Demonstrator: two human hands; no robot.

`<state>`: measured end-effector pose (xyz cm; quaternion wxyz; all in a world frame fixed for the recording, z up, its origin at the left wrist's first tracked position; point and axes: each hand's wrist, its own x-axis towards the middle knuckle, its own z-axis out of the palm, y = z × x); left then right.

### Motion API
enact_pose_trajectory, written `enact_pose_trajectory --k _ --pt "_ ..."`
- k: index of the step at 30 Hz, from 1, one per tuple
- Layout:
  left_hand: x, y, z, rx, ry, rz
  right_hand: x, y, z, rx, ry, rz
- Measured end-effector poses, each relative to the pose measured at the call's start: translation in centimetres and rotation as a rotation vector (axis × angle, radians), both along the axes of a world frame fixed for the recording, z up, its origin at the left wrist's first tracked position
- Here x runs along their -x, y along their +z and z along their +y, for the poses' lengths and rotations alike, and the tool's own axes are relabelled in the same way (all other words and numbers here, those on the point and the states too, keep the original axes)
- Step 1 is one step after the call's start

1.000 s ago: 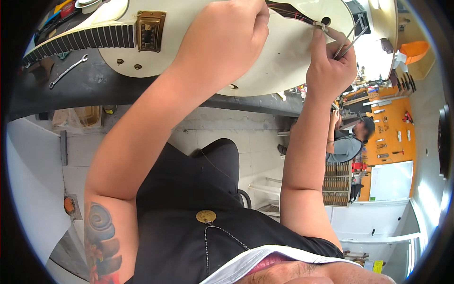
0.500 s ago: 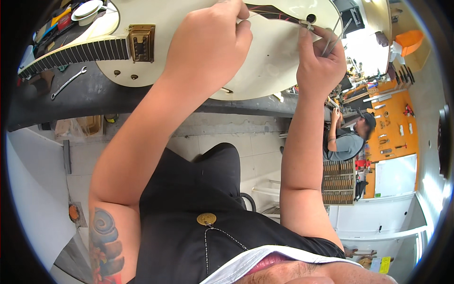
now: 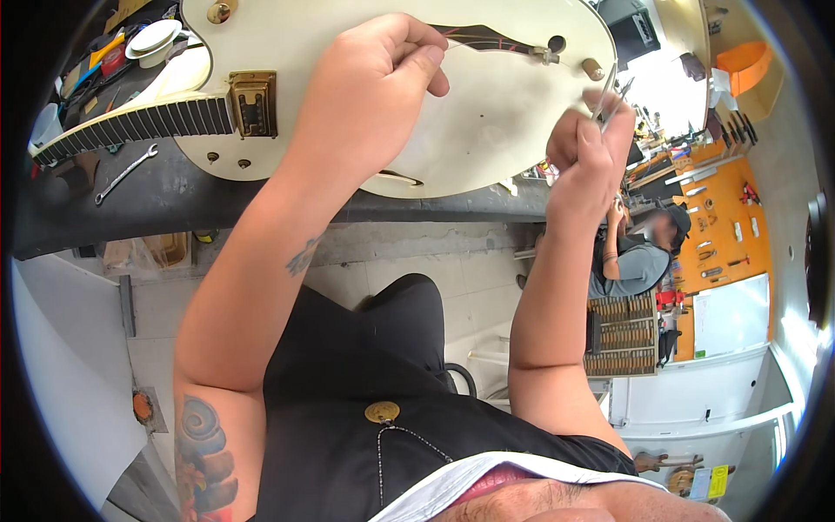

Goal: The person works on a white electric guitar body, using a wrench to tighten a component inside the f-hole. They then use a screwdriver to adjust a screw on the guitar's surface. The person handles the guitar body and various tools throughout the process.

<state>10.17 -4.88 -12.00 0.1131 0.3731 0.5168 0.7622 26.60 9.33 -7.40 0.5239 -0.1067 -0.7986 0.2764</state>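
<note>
A cream hollow-body electric guitar point(image 3: 496, 139) lies on the dark bench, its fretted neck pointing left. My left hand point(image 3: 378, 78) is over the body, thumb and fingers pinched at the edge of the dark sound hole point(image 3: 487, 36). A thin wire appears to run from those fingertips along the hole, where reddish wires show. At the hole's right end sits a small metal part point(image 3: 545, 55), beside a round hole point(image 3: 557, 42) in the top. My right hand point(image 3: 591, 143), partly blurred, is closed around slim metal tweezers point(image 3: 607, 96) off the guitar's right edge.
A wrench point(image 3: 126, 174) lies on the black bench point(image 3: 209, 196) below the neck. White round containers point(image 3: 155, 39) and assorted tools crowd the upper left. To the right, a person point(image 3: 639, 252) works before an orange tool board point(image 3: 718, 226).
My right hand has let go of the small metal part and moved down and right with the tweezers. My left hand has shifted slightly left and down, still pinched.
</note>
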Motion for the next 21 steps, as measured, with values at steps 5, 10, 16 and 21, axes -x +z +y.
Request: enact_pose_trajectory --k 5,10,16,21 --pt "0.3 -0.6 0.1 -0.003 -0.001 0.033 -2.0 -0.6 -3.8 0.137 -0.045 -0.261" --pt "0.1 -0.3 -0.1 0.012 -0.037 -0.006 -1.8 0.2 -3.5 0.007 -0.093 -0.376" --pt "0.2 -0.2 -0.2 0.009 -0.014 0.023 -1.2 3.8 -4.3 -0.457 -0.412 -0.368" --pt "0.2 -0.6 0.1 -0.009 0.000 0.057 -0.7 6.2 -4.9 -0.637 -0.543 -0.553"
